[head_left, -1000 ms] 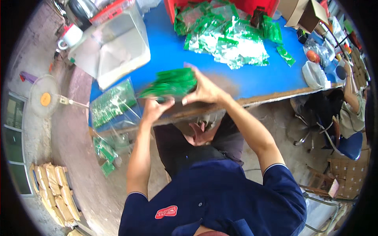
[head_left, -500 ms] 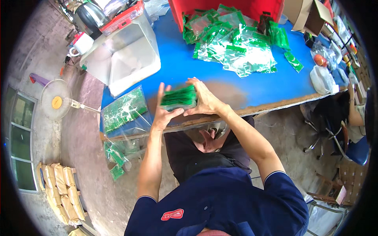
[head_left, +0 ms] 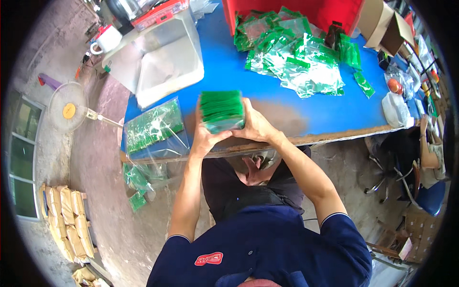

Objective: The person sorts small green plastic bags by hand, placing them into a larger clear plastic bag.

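Note:
Between my two hands, above the table's front edge, is a thick stack of green-edged plastic packets [head_left: 222, 106]. My left hand [head_left: 205, 136] grips its left side and my right hand [head_left: 253, 122] its right side, with both thumbs at the near, lower edge. The green edges face up in tight layers; the fingers behind the stack are mostly hidden. Left of my hands lies a clear plastic bag [head_left: 155, 125] with rows of similar green packets in it. A loose heap of green and clear packets [head_left: 306, 62] spreads out at the back of the table.
The blue table [head_left: 330, 112] has a worn wooden front edge. A red bin [head_left: 296, 10] stands behind the heap, a translucent plastic box [head_left: 169, 62] at the back left. More green packets [head_left: 137, 184] hang below the left edge. Someone sits at the far right [head_left: 430, 153].
The packet stack has tilted up, so more of its green edges shows. My hands have closed in around its sides. The view has shifted slightly.

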Tool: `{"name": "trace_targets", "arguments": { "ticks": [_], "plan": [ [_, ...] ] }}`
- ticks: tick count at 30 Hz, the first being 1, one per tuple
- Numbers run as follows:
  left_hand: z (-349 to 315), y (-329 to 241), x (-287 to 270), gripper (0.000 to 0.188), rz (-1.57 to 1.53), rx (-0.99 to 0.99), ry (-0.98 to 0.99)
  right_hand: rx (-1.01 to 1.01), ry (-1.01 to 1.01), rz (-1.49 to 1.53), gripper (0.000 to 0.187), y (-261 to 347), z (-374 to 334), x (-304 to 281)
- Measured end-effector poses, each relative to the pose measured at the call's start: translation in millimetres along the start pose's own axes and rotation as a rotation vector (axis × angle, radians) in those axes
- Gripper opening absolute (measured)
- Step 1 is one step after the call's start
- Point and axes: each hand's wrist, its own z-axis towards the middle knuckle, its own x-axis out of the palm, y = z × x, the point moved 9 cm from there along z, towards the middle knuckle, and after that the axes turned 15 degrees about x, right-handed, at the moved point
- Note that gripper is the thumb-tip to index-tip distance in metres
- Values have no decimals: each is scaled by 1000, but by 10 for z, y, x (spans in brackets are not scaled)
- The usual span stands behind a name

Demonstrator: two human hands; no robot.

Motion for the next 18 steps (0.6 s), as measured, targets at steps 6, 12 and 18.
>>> {"name": "trace_targets", "arguments": {
  "ticks": [6,12,18],
  "plan": [
    [28,11,15,121,196,87,80,-81,-11,-88,101,-122,-8,115],
    [-47,107,-52,80,242,21,152,29,48,-81,84,-65,-86,112],
    [-411,-132,123,65,-185,-76,-29,175,208,112,78,3,-466,-21]
  ]
}}
